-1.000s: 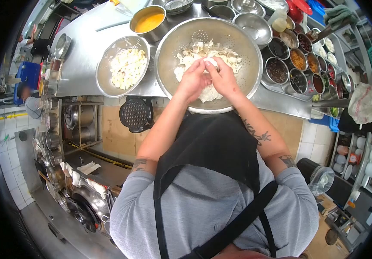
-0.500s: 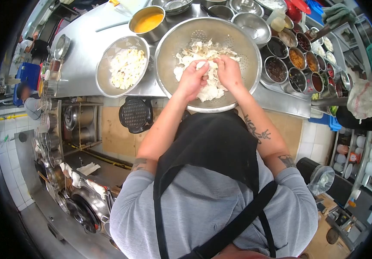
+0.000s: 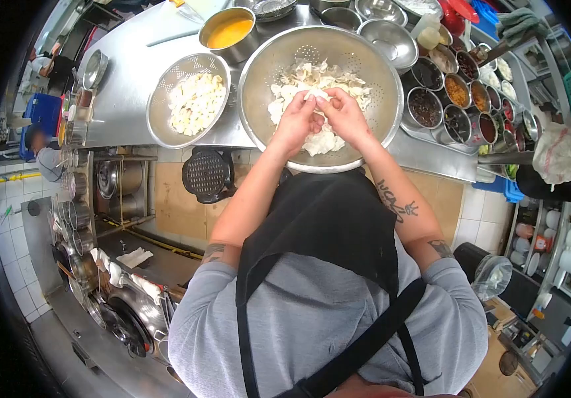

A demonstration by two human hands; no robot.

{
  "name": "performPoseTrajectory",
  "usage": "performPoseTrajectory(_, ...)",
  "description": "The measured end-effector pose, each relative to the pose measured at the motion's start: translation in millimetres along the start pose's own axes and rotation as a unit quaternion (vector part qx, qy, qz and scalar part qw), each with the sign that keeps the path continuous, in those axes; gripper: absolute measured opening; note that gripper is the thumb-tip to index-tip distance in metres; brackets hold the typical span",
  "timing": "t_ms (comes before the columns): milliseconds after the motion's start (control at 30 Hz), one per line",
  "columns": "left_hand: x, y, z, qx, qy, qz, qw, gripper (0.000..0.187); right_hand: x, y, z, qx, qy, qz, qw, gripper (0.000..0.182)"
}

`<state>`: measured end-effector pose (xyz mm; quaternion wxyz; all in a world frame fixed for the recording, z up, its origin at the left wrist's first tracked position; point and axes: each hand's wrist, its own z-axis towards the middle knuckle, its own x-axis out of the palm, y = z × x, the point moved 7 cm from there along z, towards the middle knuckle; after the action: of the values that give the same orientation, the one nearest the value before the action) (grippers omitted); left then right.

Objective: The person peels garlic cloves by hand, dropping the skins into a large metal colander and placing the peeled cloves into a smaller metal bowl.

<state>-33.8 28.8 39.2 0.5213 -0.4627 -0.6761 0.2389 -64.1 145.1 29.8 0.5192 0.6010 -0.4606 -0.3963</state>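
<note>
Both hands are over a big perforated metal bowl (image 3: 257, 99), which holds a pile of pale, ruffled pieces that look like oyster mushrooms (image 3: 325, 144). My left hand (image 3: 298, 123) and my right hand (image 3: 347, 114) meet above the pile, their fingers closed on a whitish mushroom piece (image 3: 316, 94) between the fingertips. My fingers partly cover that piece. To the left sits a smaller metal colander (image 3: 159, 113) with pale cream-coloured chunks (image 3: 197, 103) inside, touched by neither hand.
Behind the bowls stands a metal pot (image 3: 235, 48) of orange-yellow liquid. Several small metal containers (image 3: 424, 106) of ingredients fill the right side. A black stool (image 3: 207, 176) is below the steel counter (image 3: 123, 93). Another person (image 3: 47, 159) is at the far left.
My hands have come closer together, with the right hand shifting slightly left. The whitish piece now shows between both sets of fingertips.
</note>
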Motion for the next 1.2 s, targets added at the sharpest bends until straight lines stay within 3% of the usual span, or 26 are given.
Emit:
performPoseTrajectory(67,4.5,0.7,0.5,-0.009,0.020,-0.066,0.998,0.016,1.8,3.4,-0.7,-0.035,-0.001,-0.036,0.999,0.036)
performPoseTrajectory(167,9.3,-3.4,3.6,0.032,0.049,-0.086,0.995,0.013,8.1,51.5,-19.6,-0.175,-0.012,-0.243,0.954,0.031)
performPoseTrajectory(267,7.3,-9.0,4.7,0.072,0.012,-0.068,0.995,0.010,13.0,70.5,-28.7,-0.277,-0.052,-0.240,0.929,0.021)
performPoseTrajectory(367,12.2,-6.8,6.8,0.052,0.015,-0.052,0.997,0.008,5.5,55.2,-23.6,-0.288,-0.089,-0.266,0.916,0.013)
performPoseTrajectory(467,6.1,-1.5,14.7,0.013,0.088,-0.089,0.992,0.011,3.9,53.4,-19.6,-0.202,-0.065,-0.201,0.956,0.014)
performPoseTrajectory(567,6.9,4.0,17.3,-0.039,0.031,-0.039,0.998,0.015,-6.9,12.4,-2.7,-0.088,-0.071,-0.075,0.991,0.014)
performPoseTrajectory(767,0.5,9.8,14.7,-0.102,0.084,-0.114,0.985,0.031,-21.3,23.0,-1.6,-0.109,-0.134,-0.001,0.985,0.016)
performPoseTrajectory(867,0.9,9.9,12.7,-0.118,0.091,-0.130,0.980,0.034,-16.2,29.9,-7.5,-0.115,-0.108,0.001,0.988,0.021)
performPoseTrajectory(967,-14.8,21.1,19.1,-0.100,0.108,-0.110,0.983,0.032,-2.6,42.9,-13.8,-0.094,-0.038,-0.254,0.962,0.025)
performPoseTrajectory(1000,-17.2,21.4,19.4,-0.083,0.098,-0.081,0.988,0.032,1.5,41.7,-12.2,-0.088,-0.002,-0.257,0.962,0.030)
performPoseTrajectory(1100,-18.2,11.3,13.2,-0.041,0.051,-0.035,0.997,0.032,1.6,12.0,-4.8,-0.053,0.001,-0.042,0.998,0.031)
performPoseTrajectory(1200,-0.1,-4.8,-2.0,-0.023,0.020,-0.046,0.998,0.032,-4.4,13.0,-2.5,-0.052,-0.016,0.037,0.998,0.030)
